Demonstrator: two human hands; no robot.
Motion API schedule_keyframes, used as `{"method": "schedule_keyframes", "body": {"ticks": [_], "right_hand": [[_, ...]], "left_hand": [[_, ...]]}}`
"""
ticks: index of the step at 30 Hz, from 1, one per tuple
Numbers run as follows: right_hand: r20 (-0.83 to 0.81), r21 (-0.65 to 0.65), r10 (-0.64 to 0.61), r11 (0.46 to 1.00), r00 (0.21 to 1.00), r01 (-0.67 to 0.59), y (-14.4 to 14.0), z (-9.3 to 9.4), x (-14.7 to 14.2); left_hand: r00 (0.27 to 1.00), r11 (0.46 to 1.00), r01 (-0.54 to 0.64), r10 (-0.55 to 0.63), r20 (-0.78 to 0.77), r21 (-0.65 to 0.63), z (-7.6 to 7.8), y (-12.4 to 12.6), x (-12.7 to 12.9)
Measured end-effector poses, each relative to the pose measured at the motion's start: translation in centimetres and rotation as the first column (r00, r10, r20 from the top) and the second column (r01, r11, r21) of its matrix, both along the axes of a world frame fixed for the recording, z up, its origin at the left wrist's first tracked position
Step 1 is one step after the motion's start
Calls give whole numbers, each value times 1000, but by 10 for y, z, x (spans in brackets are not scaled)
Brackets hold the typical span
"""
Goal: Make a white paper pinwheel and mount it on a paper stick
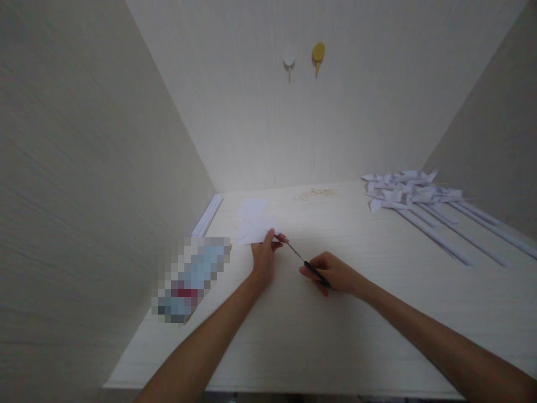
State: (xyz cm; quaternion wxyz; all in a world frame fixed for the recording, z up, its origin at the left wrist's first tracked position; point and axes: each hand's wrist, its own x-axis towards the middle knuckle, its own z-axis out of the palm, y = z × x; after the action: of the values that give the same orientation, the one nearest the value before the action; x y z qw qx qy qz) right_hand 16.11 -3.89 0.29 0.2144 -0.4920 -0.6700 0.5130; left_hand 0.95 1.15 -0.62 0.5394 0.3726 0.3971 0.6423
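Observation:
My left hand point(265, 254) pinches a square of white paper point(253, 230) by its right side, with thumb on top and fingers beneath. Thin slit-like lines show on this sheet. In my right hand point(329, 272) is a pair of black-handled scissors point(315, 273), seen nearly edge-on. Their slim metal blades point up and left, with the tips at the fingers of my left hand and the paper's right edge. Whether the blades are apart cannot be made out. Just behind the held sheet lies another piece of white paper point(252, 207) on the table.
Folded white paper pinwheels point(403, 190) on long paper sticks point(436, 235) are piled at the right. Several white rolled sticks point(207, 215) lie by the left wall. A blurred-out bluish packet point(201, 274) is at the left. Two hooks, white point(289, 58) and yellow point(318, 53), are on the back wall.

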Motion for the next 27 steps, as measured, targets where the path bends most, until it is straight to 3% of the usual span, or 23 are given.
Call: {"method": "schedule_keyframes", "body": {"ticks": [27], "right_hand": [[38,47,-43,998,998,41,1,-2,0]], "left_hand": [[1000,1000,-13,13,-12,-6,0,0,0]]}}
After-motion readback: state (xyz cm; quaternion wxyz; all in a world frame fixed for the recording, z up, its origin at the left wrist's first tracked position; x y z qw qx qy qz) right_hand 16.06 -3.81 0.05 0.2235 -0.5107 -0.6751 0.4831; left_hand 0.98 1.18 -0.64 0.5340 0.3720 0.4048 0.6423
